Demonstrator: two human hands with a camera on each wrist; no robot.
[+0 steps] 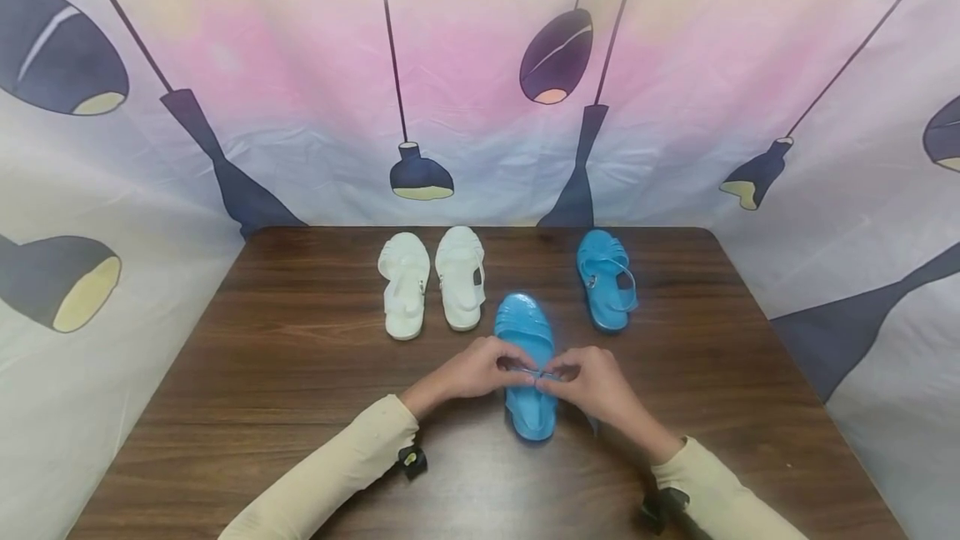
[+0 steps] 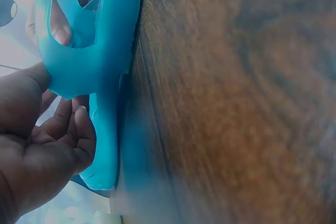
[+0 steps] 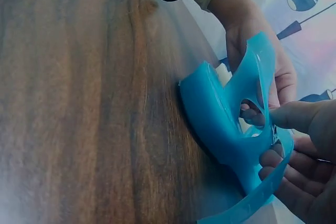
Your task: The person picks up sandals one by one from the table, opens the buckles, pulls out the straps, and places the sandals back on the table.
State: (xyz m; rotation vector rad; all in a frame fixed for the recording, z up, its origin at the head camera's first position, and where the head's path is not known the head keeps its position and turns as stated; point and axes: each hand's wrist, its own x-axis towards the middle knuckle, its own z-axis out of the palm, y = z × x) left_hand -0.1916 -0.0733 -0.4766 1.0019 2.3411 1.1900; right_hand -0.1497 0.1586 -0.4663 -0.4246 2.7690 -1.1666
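Note:
A blue sandal (image 1: 522, 317) lies on the table with its toe pointing away from me. My left hand (image 1: 474, 369) is at its left side, and thumb and fingers pinch the ankle strap where it crosses the sandal. From the right, my right hand (image 1: 598, 386) pinches the strap by a small metal buckle (image 3: 274, 136). The fingertips of both hands nearly meet above the footbed. In the right wrist view the loose strap end (image 3: 252, 205) curves down past the right fingers. Whether the strap runs through the buckle is hidden by the fingers.
A second blue sandal (image 1: 609, 307) stands at the back right of the brown wooden table (image 1: 300, 340), its strap looped out. Two white sandals, one left (image 1: 405, 294) and one right (image 1: 460, 282), stand together at the back. A lamp-patterned cloth (image 1: 480, 65) hangs behind.

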